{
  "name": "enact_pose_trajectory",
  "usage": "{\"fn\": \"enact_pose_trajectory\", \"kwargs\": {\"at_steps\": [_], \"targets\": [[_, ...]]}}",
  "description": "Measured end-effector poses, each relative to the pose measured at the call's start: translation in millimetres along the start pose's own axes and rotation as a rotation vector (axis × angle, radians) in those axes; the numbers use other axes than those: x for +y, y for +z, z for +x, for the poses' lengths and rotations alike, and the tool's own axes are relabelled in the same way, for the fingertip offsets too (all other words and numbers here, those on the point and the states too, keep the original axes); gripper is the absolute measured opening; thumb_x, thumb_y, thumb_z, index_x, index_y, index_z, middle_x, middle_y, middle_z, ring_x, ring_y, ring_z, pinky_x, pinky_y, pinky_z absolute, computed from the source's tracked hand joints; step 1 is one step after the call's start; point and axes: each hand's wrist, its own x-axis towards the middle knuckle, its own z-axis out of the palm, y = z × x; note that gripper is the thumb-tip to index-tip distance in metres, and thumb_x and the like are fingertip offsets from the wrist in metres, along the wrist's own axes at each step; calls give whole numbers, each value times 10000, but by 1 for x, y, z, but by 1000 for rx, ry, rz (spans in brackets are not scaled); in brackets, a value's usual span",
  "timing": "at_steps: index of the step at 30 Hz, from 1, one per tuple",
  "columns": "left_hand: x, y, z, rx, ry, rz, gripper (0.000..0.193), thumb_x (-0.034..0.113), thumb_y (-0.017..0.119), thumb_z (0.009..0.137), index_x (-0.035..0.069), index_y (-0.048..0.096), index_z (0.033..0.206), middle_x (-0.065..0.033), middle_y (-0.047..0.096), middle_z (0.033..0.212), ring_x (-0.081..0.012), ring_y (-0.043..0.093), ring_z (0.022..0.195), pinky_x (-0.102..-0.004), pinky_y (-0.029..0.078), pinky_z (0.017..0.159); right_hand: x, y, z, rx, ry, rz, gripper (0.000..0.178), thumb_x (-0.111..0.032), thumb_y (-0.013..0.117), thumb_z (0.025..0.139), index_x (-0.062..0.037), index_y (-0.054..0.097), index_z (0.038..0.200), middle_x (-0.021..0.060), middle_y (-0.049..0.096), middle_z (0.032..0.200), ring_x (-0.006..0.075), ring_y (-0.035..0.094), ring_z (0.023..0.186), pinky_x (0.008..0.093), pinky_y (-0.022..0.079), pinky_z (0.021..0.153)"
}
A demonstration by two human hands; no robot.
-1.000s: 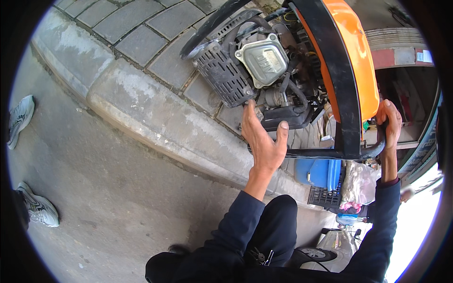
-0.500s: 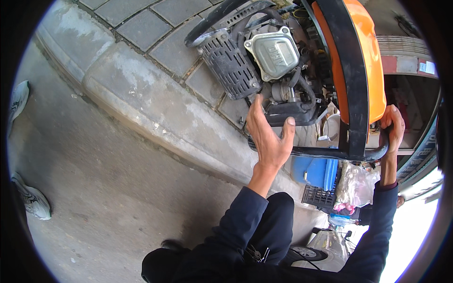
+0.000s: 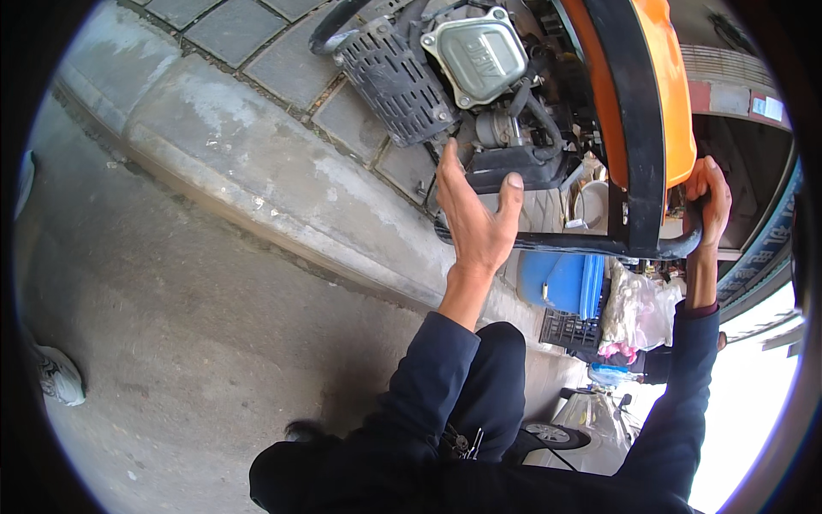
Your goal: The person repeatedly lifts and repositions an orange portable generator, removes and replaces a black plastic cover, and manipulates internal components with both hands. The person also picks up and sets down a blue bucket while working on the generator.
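Observation:
A portable engine machine (image 3: 497,94) with a black tube frame, an orange tank (image 3: 668,94), a grey metal engine cover and a black perforated guard hangs tilted in front of me, above the paving. My left hand (image 3: 473,216) presses its palm and fingers against the underside of the engine, thumb up beside the lower frame bar (image 3: 591,246). My right hand (image 3: 707,199) is wrapped around the curved corner of the black frame tube at the right. Both dark blue sleeves reach up from below.
A concrete kerb (image 3: 257,184) runs diagonally, with grey paving blocks (image 3: 282,60) behind it and asphalt road (image 3: 171,343) in front. A blue container (image 3: 561,283), a black crate (image 3: 569,330) and plastic bags (image 3: 634,313) lie under the machine. Another person's shoe (image 3: 60,377) shows at the left edge.
The machine has shifted up and to the right in view, showing more of its grey engine cover. My left hand has slid along the underside; my right hand keeps its hold on the frame.

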Motion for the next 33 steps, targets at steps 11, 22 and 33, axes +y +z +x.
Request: {"fn": "enact_pose_trajectory", "kwargs": {"at_steps": [11,22,33], "targets": [[0,-2,0,20,-26,29,945,423,710,911,-91,228,1542,-308,348,1510,-449,346,1405,-548,251,1182,4,-2,-1,25,-26,-12,392,-248,534,1042,-86,438,698,42,412,667,147,392,684,327,331,686],[1,0,3,-13,-43,-140,948,404,719,927,-92,200,1545,-319,365,1463,-439,405,1388,-514,317,1181,4,-1,-1,24,-43,-8,391,-240,531,1046,-84,442,698,42,412,666,146,385,678,327,330,681],[-6,4,0,-9,15,-87,953,412,701,943,-111,178,1544,-316,287,1526,-444,342,1433,-521,286,1203,4,0,-1,49,-36,2,387,-229,537,1035,-85,443,688,38,415,655,141,384,671,320,323,669]]}}
